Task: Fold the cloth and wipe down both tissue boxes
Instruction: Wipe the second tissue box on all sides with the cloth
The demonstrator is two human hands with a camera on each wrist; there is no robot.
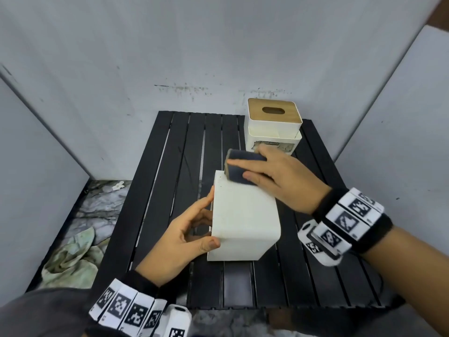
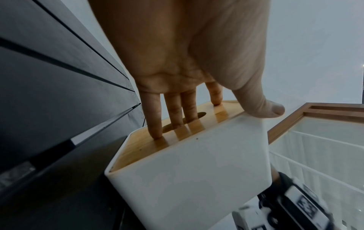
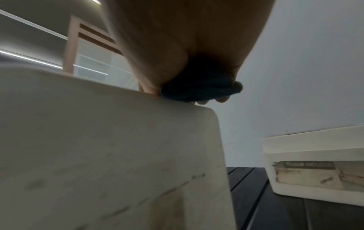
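Observation:
A white tissue box (image 1: 243,215) with a wooden lid (image 2: 141,147) lies on its side on the black slatted table (image 1: 170,190). My left hand (image 1: 194,227) holds its left end: the fingertips (image 2: 155,133) press the lid and the thumb sits on the near upper edge. My right hand (image 1: 239,169) grips a folded dark blue cloth (image 1: 245,155) and presses it on the box's far top edge (image 3: 197,109). A second white tissue box (image 1: 272,127) with a wooden slotted lid stands upright at the back, just behind my right hand.
White panels wall in the table at the back and on both sides. A crumpled pale green rag (image 1: 73,259) lies on the marbled floor left of the table. The second box (image 3: 315,171) has a torn label on its front.

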